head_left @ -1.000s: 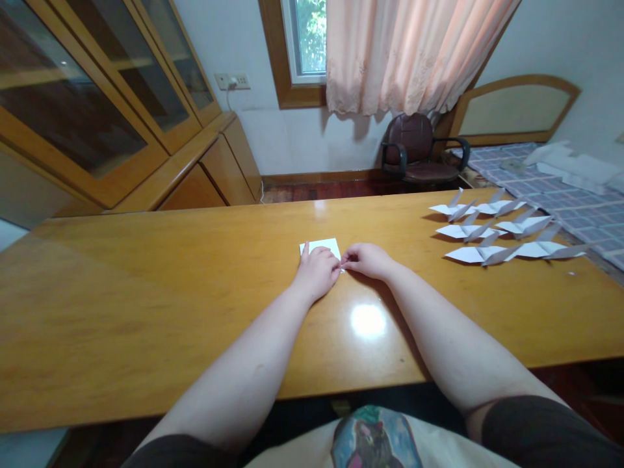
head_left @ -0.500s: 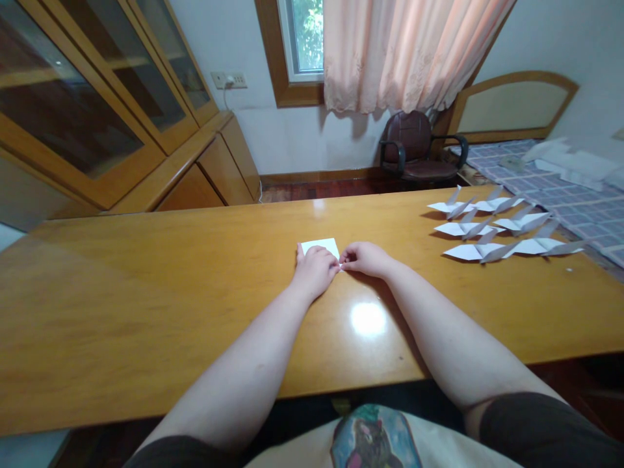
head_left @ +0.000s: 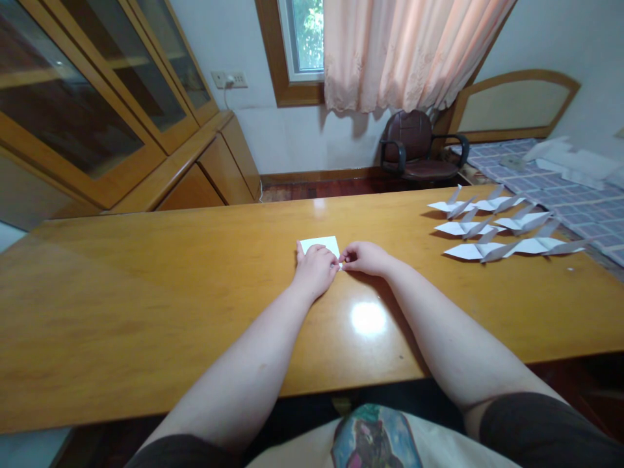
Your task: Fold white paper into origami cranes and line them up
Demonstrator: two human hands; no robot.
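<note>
A small white folded paper [head_left: 322, 244] lies on the table in the middle of the head view. My left hand [head_left: 316, 270] is on top of it, thumb along its left edge and fingers curled over its near side, holding it down. At the paper's lower right corner, my right hand [head_left: 361, 258] has thumb and forefinger pinched on the small white tip. The near part of the sheet is hidden under my left hand.
Several white folded paper cranes [head_left: 475, 250] stand in rows at the table's right end, with a tiny white scrap [head_left: 570, 269] nearby. The wooden table [head_left: 146, 312] has its near edge against my body. Beyond are a brown armchair [head_left: 412, 146], a bed [head_left: 560, 188] and a cabinet [head_left: 209, 169].
The paper's far edge has shifted very slightly away and to the left. A bit more of its white corner shows between my hands, which have hardly moved.
</note>
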